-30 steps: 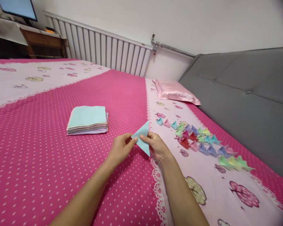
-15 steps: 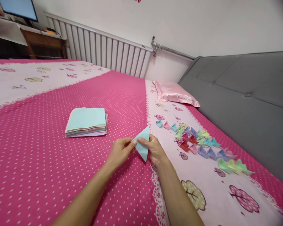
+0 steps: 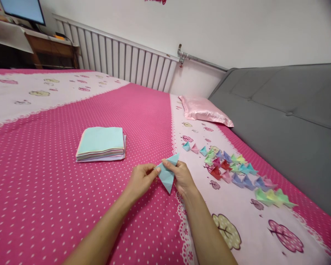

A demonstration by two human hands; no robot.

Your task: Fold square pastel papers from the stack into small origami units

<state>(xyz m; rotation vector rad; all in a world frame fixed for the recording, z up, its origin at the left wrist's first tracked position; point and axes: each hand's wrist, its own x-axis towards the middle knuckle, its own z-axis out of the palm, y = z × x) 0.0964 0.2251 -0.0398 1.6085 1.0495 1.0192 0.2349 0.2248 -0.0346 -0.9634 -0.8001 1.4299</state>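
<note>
A light blue piece of folded paper (image 3: 167, 177), triangular in outline, is held up just above the bed between both hands. My left hand (image 3: 143, 180) pinches its left corner between thumb and fingers. On the opposite side my right hand (image 3: 182, 176) grips it, the thumb lying across its front face and the other fingers behind, partly hidden. To the right, several small folded paper boats (image 3: 226, 165) in blue, pink, green, red, purple and yellow stand in rows. Left of my hands lies a stack of square coloured paper (image 3: 101, 141) with a light blue sheet on top.
The bed has a pink dotted cover (image 3: 57, 198) with pale printed bands. A shiny pink pillow (image 3: 205, 111) rests near the grey headboard (image 3: 287, 99). Behind are a radiator (image 3: 121, 55) and a desk (image 3: 49, 46) with a monitor (image 3: 23, 11); part of another person's arm shows there.
The folded blue paper has tilted between my hands, its upper tip shifting right and down and its lower tip slightly down. My right thumb has moved a little up and left.
</note>
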